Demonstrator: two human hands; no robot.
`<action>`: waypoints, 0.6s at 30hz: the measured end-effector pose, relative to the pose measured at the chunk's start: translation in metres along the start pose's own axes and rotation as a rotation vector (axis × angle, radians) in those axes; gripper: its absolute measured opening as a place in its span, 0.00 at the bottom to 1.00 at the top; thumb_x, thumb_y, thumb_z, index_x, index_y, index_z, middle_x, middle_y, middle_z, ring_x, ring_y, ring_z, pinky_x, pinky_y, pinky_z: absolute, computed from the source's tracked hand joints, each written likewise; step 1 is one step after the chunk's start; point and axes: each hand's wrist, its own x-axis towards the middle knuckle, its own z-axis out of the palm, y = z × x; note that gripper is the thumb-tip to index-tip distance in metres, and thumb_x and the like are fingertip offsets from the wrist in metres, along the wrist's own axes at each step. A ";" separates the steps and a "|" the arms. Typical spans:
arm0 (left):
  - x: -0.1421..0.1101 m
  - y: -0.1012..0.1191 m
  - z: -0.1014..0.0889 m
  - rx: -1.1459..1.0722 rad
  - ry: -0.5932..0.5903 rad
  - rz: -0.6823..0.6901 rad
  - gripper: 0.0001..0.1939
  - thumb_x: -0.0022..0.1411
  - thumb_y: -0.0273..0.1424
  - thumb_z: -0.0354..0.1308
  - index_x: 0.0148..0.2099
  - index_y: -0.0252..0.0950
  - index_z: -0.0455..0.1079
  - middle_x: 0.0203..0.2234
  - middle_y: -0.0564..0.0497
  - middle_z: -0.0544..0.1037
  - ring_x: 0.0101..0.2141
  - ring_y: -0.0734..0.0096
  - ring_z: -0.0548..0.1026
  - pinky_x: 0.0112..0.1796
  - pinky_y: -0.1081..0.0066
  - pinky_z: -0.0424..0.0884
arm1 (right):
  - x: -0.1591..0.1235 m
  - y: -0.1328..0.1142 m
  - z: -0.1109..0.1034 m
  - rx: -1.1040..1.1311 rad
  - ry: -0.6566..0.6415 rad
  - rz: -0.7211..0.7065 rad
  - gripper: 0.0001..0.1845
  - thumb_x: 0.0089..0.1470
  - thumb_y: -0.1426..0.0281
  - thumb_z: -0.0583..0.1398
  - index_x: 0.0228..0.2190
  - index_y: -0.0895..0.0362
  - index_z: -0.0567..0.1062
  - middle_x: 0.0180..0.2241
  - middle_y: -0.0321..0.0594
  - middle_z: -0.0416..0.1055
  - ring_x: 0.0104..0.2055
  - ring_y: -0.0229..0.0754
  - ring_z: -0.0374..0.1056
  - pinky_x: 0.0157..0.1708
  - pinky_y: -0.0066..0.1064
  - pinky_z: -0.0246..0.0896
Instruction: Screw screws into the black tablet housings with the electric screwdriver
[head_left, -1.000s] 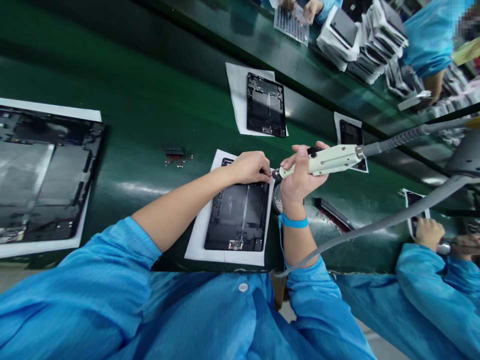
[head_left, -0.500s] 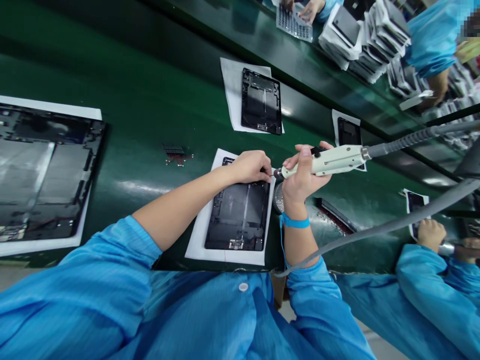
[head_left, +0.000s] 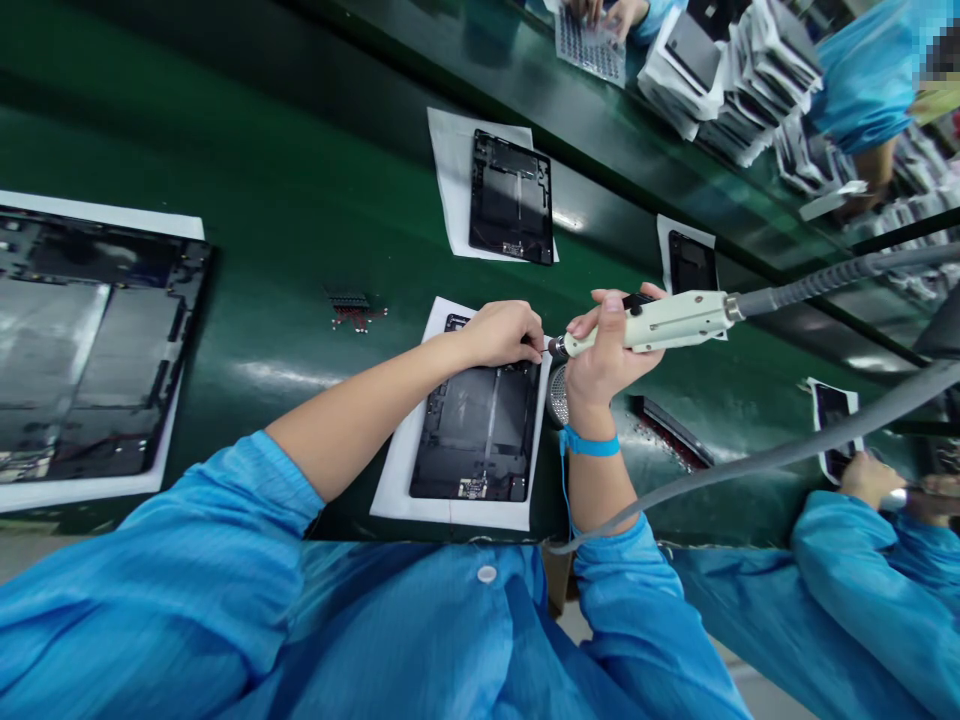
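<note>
R grip [head_left: 607,350] wrapped round a cream electric screwdriver [head_left: 645,325], fingers pressed together on the body, grey hose [head_left: 810,287] running off to the right of the grip. Bit tip sits just beside L grip [head_left: 499,335], fingers curled down; too small to tell if they pinch anything. L grip lies over top edge of black tablet housing [head_left: 476,440], right below both grips, on a white paper sheet [head_left: 397,470] on green surface [head_left: 247,190]. Round mesh disc [head_left: 557,395] just under R grip, by housing's right edge. Left of L grip: small cluster of red/black parts [head_left: 352,312], then large black housing [head_left: 90,340]. Above the grips: smaller housing [head_left: 511,197] on paper. Blue wrist strap [head_left: 589,445] on R wrist. Co-worker's hand [head_left: 870,478] well right of R grip.
</note>
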 end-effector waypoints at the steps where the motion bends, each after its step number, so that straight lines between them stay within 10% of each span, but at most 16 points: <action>1: 0.000 0.000 0.000 0.001 0.001 -0.003 0.07 0.64 0.27 0.81 0.36 0.44 0.89 0.38 0.55 0.91 0.48 0.61 0.86 0.43 0.65 0.69 | 0.000 0.000 0.000 -0.001 0.005 -0.005 0.21 0.66 0.56 0.72 0.51 0.49 0.72 0.34 0.27 0.81 0.19 0.32 0.66 0.23 0.31 0.71; 18: -0.002 -0.001 0.000 0.012 0.006 0.029 0.03 0.67 0.32 0.79 0.38 0.47 0.91 0.38 0.55 0.92 0.48 0.61 0.87 0.41 0.65 0.69 | -0.003 0.001 0.002 -0.043 0.004 0.031 0.25 0.66 0.50 0.72 0.51 0.48 0.70 0.36 0.28 0.79 0.19 0.31 0.64 0.24 0.32 0.72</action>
